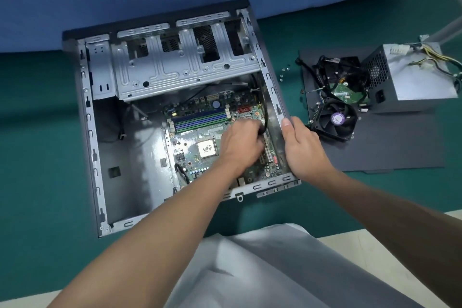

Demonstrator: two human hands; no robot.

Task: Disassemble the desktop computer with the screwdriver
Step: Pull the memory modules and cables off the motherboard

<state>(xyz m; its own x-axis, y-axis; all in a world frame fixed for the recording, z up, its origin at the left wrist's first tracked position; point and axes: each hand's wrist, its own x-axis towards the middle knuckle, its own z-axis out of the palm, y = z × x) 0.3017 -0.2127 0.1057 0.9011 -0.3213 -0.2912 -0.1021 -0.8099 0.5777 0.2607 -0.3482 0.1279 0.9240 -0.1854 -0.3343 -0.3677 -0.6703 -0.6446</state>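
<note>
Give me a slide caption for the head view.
Left hand pulls a black cable inside the open case; right hand steadies its wall.

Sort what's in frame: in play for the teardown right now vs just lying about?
In play: computer case; motherboard; black cable gripped by left hand; right hand bracing the case's right wall.

Lying about: power supply, fan, side panel, loose screws, white cloth.

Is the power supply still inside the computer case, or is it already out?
Out. The power supply sits on the dark panel right of the case.
</note>
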